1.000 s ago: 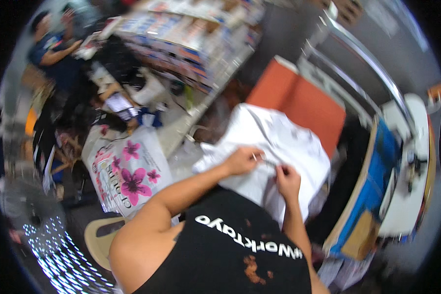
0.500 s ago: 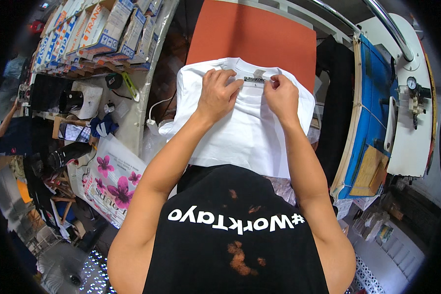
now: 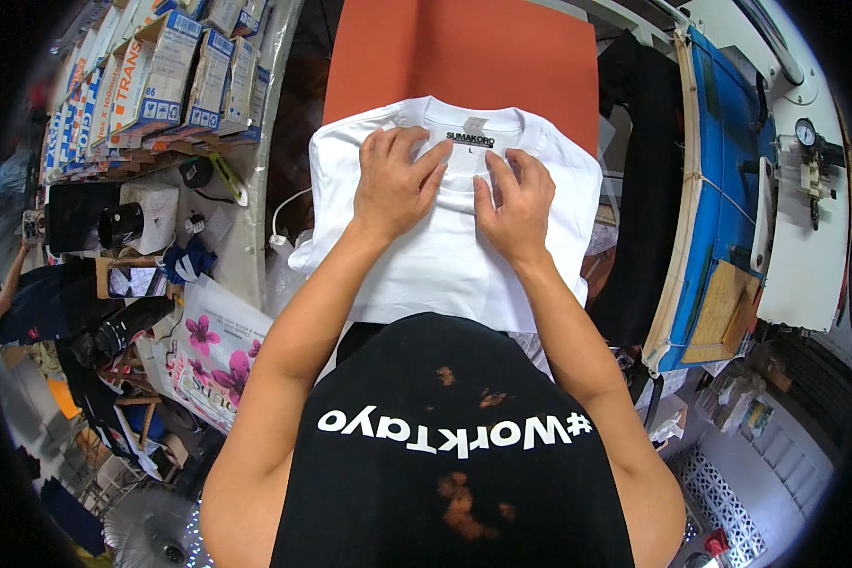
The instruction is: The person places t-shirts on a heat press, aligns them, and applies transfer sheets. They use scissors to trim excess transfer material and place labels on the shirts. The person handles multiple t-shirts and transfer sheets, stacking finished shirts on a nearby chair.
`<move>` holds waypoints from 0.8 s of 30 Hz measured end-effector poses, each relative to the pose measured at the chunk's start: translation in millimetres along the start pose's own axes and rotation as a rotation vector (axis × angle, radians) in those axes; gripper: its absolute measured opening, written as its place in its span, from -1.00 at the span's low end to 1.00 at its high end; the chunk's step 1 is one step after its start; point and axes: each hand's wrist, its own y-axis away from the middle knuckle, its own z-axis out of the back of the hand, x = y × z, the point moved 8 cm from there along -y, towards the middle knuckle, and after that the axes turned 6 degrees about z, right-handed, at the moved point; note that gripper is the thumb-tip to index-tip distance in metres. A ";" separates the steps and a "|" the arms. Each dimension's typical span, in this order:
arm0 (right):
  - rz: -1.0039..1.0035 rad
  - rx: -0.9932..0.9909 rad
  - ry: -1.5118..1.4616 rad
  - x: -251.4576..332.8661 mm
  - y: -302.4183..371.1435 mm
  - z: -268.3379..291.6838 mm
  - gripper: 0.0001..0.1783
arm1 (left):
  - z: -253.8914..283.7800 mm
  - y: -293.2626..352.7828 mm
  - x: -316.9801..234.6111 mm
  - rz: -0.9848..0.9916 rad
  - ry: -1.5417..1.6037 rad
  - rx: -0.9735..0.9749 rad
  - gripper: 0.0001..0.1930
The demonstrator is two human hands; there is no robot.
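Note:
A white T-shirt lies spread over the near end of a red-orange board, its collar toward the far side. Dark print shows inside the back of the neck, below a small pale tag. My left hand rests on the shirt just left of the neck opening, fingers bent and apart, holding nothing. Right of the opening, my right hand touches the cloth with its fingers spread and slightly curled. Both palms face down, so their undersides are hidden.
Stacked cardboard boxes fill a shelf at the far left. Below them stand a black cup and a flowered plastic bag. On the right are a blue-faced frame and a white machine with a pressure gauge. Another person's arm shows far left.
My fingers have let go of the collar edge and opened. Both hands now lie lower on the shirt front, and the neck print shows more fully. The whole view has shifted slightly.

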 end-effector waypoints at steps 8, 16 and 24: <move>-0.029 0.001 -0.014 -1.9 0.4 -1.8 -0.56 | -0.5 -0.3 0.3 0.002 -0.005 -0.001 -0.69; -0.021 0.006 0.013 -1.6 1.1 -1.4 -0.55 | -0.8 -0.4 0.8 0.001 0.002 0.010 -0.69; -0.040 0.002 0.001 -0.9 -1.6 0.2 -0.57 | 1.4 -1.3 2.4 0.010 0.051 -0.028 -0.70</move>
